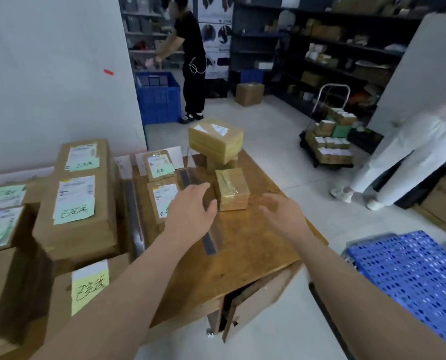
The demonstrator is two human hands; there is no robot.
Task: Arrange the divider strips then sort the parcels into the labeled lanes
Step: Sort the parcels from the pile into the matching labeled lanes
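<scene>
Nearest you on the wooden table (242,261), a dark divider strip (209,242) runs near to far and slips under your left hand (188,209). It looks like it marks the edge of a lane, so I'd say the strips are mostly laid and you're on to sorting. A second strip (133,214) lies further left, by the big cartons. Both hands are spread and relaxed, with nothing in them. The left hovers over the strip with its thumb right by the near-left corner of the small taped parcel (232,189), and I can't tell if it actually touches. Your right hand (281,214) is just to the parcel's right, palm turned in, clearly apart from it. That reads like you're bracketing the box for a two-handed lift. The parcel sits right of the strip, and left of it two labelled parcels (163,198) already lie flat in a row, probably sorted. Further back a stack of parcels (215,139) sits slightly crooked, presumably waiting its turn, so go easy near it.
</scene>
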